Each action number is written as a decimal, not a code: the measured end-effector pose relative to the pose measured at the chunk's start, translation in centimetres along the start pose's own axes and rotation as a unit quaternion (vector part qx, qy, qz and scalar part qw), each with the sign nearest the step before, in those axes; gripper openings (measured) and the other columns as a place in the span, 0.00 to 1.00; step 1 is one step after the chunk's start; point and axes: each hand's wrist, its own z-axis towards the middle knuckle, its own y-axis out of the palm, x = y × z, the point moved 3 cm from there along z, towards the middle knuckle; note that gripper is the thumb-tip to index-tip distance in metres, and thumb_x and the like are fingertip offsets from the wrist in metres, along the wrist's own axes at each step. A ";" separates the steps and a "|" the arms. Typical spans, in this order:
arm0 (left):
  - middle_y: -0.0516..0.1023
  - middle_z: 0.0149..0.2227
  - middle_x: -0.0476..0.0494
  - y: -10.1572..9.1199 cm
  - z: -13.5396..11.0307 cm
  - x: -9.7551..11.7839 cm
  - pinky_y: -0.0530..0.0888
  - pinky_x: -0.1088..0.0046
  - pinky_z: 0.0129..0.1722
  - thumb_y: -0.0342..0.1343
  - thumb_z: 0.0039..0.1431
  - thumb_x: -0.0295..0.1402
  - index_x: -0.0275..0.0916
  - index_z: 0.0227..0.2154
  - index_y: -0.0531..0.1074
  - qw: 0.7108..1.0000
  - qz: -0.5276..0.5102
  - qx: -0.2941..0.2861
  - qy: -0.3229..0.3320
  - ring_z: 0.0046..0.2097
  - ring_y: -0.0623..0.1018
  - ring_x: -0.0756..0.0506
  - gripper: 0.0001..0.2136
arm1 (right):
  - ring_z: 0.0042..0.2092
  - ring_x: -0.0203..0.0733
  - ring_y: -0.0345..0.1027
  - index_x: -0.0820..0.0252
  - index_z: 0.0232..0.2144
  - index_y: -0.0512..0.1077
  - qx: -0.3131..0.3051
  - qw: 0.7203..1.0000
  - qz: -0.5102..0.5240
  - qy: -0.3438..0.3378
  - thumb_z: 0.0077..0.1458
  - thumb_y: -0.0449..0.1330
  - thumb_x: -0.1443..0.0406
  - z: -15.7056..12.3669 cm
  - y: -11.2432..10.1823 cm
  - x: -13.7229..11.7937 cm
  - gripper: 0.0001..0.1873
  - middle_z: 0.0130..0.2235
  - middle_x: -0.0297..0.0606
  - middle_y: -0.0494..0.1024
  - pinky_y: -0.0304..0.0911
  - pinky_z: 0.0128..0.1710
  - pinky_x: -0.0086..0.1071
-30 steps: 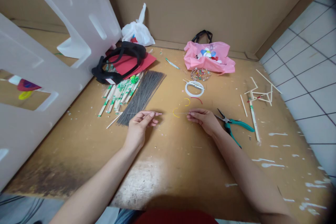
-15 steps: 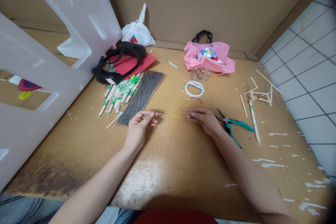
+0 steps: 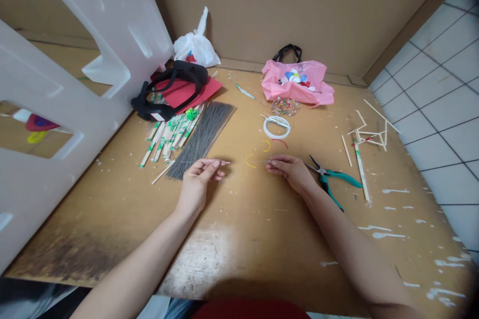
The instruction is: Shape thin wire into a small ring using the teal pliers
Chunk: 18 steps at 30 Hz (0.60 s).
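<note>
Left hand (image 3: 201, 173): pinching the left strand (image 3: 188, 162) between thumb and forefinger; loosely curled in the other fingers.
Left strand: thin, pale, poking out leftward from the pinch, over the grey wire bundle (image 3: 209, 129) in view.
Pink beads (image 3: 227, 162): tiny, in a short row right at the left fingertips, on the side toward the right hand (image 3: 288, 170).
Right hand: level with the left hand across a gap, closed at thumb and forefinger on the right strand (image 3: 260, 161).
Right strand: running leftward from the fingertips toward the larger yellow arc (image 3: 247, 160); too faint in the gap to tell whether joined to the left strand.
Smaller yellow arc (image 3: 270, 146) and red arc (image 3: 281, 140): just beyond the right hand, on the table (image 3: 243, 239).
White ring (image 3: 265, 131): beyond the arcs, with slim metal rods lying across.
Bead cluster (image 3: 285, 106): multicoloured, between white ring and open pink bag (image 3: 272, 84).
Pliers (image 3: 344, 178): teal-handled, spread open, near the right wrist.
Wooden sticks (image 3: 361, 174): farther right, partly joined into a frame.
Wrapped chopsticks (image 3: 147, 152): left of the grey wire bundle, partly under a black headband (image 3: 196, 74) and red sheet (image 3: 210, 90).
White bag (image 3: 198, 51): knotted, at the back.
</note>
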 end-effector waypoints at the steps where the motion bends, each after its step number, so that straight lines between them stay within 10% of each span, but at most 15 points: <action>1: 0.78 0.34 0.43 0.0 0.0 0.0 0.70 0.77 0.27 0.63 0.46 0.35 0.33 0.30 0.72 1.000 0.000 -0.001 0.001 0.27 0.74 0.53 0.11 | 0.32 0.37 0.73 0.61 0.28 0.77 0.000 1.000 0.000 0.000 0.36 0.69 0.64 0.0 0.0 0.0 0.12 0.30 0.37 0.79 0.70 0.40 0.33; 18: 0.78 0.34 0.43 0.0 0.1 -0.2 0.70 0.77 0.27 0.62 0.47 0.33 0.33 0.29 0.72 1.000 0.000 -0.007 0.011 0.27 0.74 0.53 0.09 | 0.32 0.37 0.74 0.60 0.27 0.77 -0.004 1.000 -0.018 -0.014 0.37 0.68 0.63 0.0 -0.1 0.1 0.11 0.29 0.35 0.79 0.70 0.40 0.36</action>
